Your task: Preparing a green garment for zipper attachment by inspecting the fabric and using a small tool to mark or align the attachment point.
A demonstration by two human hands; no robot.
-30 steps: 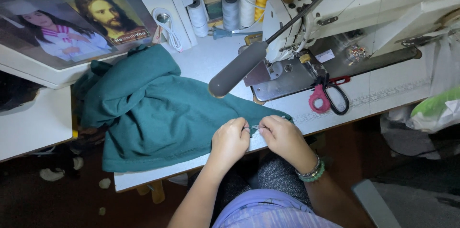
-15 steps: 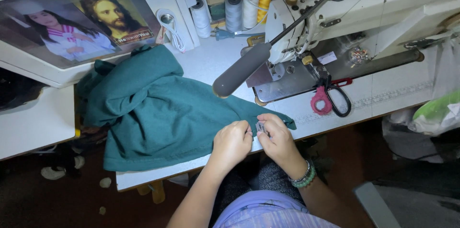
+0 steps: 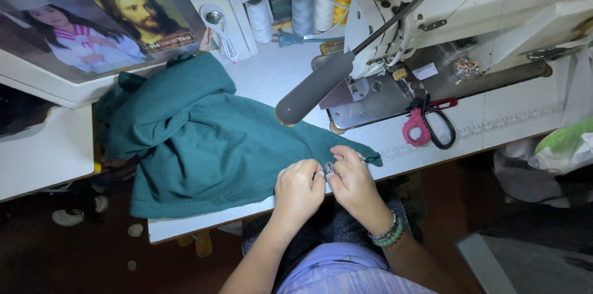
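While both hands work close together at the near edge of the white sewing table point(image 3: 265, 78), the left hand point(image 3: 298, 190) is curled into a loose fist, fingertips pinching the hem of the dark green knit fabric point(image 3: 204, 146). Right hand point(image 3: 352, 180) likewise bent, thumb and forefinger closed on a small pale metallic piece point(image 3: 330, 167) that sits between the two hands; what the piece is cannot be told. Both grips tight, fingers clenched, knuckles nearly touching.

Green fabric spreads away from the fingers to the left and beyond, bunched in folds; a narrow tail of it runs just right of the right hand's fingers and ends at the table edge.

Beaded green and silver bracelets point(image 3: 388, 234) on the right wrist.

Beyond the fingers: grey cylindrical lamp head point(image 3: 315, 87) on a thin arm, then the white industrial sewing machine point(image 3: 469, 10). Right of and beyond the right fingers, pink-and-black-handled scissors point(image 3: 427, 126) lie at the machine's base. Farther off, upright thread cones in white, grey and yellow point(image 3: 315, 4). Far left of the fingers, a framed picture panel point(image 3: 92, 22) leans.
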